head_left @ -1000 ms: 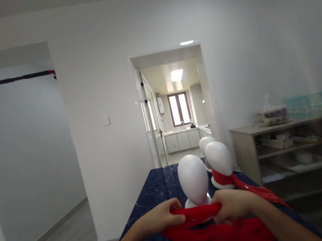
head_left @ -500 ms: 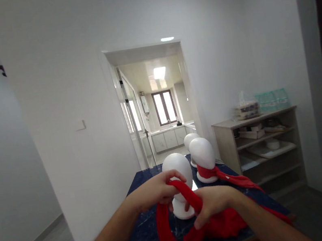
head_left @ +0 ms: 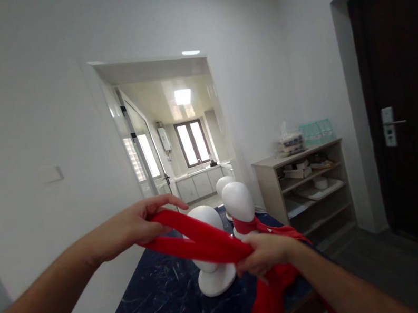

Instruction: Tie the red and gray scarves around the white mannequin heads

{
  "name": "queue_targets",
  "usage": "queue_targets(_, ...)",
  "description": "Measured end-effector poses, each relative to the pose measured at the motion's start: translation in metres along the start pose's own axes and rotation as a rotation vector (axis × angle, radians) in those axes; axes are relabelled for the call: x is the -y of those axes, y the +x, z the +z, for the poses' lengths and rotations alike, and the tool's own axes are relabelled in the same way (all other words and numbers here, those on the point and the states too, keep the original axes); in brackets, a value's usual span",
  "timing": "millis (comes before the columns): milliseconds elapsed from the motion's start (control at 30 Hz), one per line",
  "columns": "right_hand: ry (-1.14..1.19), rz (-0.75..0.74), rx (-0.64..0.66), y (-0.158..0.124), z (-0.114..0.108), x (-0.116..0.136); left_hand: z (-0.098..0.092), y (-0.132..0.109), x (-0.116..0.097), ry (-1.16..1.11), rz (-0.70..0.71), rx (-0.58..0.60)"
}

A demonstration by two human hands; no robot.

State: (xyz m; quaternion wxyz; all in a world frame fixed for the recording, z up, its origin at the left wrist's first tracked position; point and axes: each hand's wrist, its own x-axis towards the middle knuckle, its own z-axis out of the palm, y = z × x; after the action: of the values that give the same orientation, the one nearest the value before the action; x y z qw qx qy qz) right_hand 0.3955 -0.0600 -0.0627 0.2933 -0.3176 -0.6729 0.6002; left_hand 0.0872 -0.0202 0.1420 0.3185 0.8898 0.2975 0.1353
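Blue table [head_left: 157,304] w/ foam heads [head_left: 219,282], red scarf [head_left: 203,244] taut L–R, L hand [head_left: 133,230], R hand [head_left: 266,256] fingers gripping it

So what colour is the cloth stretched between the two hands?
The cloth is plain red, no pattern; the head view shows it best.

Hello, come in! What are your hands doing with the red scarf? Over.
Left hand shut on red scarf, held high. Right hand shut on it lower down. White head just behind, on table.
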Motion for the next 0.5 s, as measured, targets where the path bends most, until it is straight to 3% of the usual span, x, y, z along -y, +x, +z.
queue_targets(100, -0.058, 0.003, -0.077, -0.044, -0.059, 0.051, -0.004, 0.008, 0.014, 0.035, -0.002, -0.060)
queue_targets(167, -0.130, -0.005, -0.142, -0.061, -0.079, 0.082, -0.002, 0.017, 0.021, 0.152, 0.040, -0.124)
queue_targets(233, -0.226, 0.004, -0.212, -0.069, -0.087, 0.105, 0.001, 0.026, 0.021, 0.300, 0.101, -0.222)
queue_targets(333, -0.335, -0.032, -0.278, -0.076, -0.085, 0.125, 0.001, 0.035, 0.002, 0.556, 0.182, -0.437)
queue_targets(500, -0.180, -0.237, -0.420, -0.097, -0.091, 0.132, -0.020, 0.030, -0.043, 1.082, 0.213, -0.717)
